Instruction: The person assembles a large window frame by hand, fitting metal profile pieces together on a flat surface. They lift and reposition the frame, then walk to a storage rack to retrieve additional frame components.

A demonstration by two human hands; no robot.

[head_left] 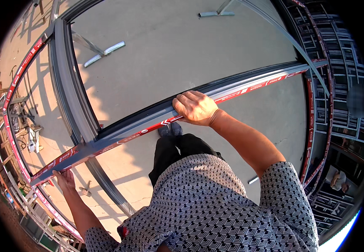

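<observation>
Where hands [65, 179] [195, 108] grip, grey bar [148, 121], red-edged

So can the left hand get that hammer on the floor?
Probably not right now: the left hand is holding the red-striped bar, and the hammer lies on the floor below. Getting it would likely mean letting go and bending down.

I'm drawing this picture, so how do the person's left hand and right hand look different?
The left hand is near the left end of the red-edged bar; the right hand is nearer its middle. The right hand lies over the top, its back showing; the left hand is at the near edge, partly hidden. Both are bare and touch the same bar.
</observation>
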